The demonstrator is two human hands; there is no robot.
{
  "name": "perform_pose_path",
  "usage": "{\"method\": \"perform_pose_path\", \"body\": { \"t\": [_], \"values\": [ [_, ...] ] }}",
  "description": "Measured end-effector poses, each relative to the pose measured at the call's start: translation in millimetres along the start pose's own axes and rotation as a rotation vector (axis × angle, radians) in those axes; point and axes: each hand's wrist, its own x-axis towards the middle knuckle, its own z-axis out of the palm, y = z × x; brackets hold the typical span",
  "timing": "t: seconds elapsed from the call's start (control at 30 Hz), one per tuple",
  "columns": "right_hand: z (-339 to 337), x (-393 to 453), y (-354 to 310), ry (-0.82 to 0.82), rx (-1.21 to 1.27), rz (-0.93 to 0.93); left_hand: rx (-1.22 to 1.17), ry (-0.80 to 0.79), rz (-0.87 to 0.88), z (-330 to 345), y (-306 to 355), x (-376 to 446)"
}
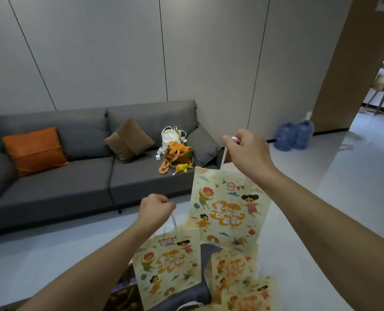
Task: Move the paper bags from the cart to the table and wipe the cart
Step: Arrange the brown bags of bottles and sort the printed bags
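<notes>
My right hand (247, 151) grips the white cord handle of a cream paper bag (226, 209) printed with cartoon children; the bag hangs in the air at centre right. Lower down, my left hand (156, 209) holds the white handle of a second, matching paper bag (166, 268), which hangs over the dark cart top (200, 295). Two more matching bags (238, 281) lie on the cart at the bottom right, blurred. Only a small dark part of the cart shows under the bags. No table is in view.
A grey sofa (74, 182) runs along the wall ahead, with an orange cushion (35, 150), a brown cushion (129, 140) and cloth bags (175, 151) on it. Two blue water jugs (294, 135) stand by the wall. A doorway (379, 104) opens at right over glossy floor.
</notes>
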Motion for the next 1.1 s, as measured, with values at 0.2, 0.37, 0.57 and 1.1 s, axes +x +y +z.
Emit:
{"method": "perform_pose_path", "body": {
  "t": [0.2, 0.37, 0.57, 1.1],
  "values": [
    [0.2, -3.1, 20.2, 0.005, -0.013, 0.02, 0.117, -0.049, -0.046, 32.3, -20.3, 3.8],
    [2.4, -6.9, 35.6, -0.004, -0.008, 0.065, 0.293, -0.133, -0.034, 54.1, -26.7, 1.3],
    [-7.2, -9.8, 46.4, 0.001, -0.025, 0.084, 0.261, -0.197, -0.013, 79.0, -15.4, 0.8],
    [-30.8, -41.2, 63.5, 0.035, -0.053, 0.132, 0.349, -0.496, -0.171, 108.5, -67.6, -16.0]
  ]
}}
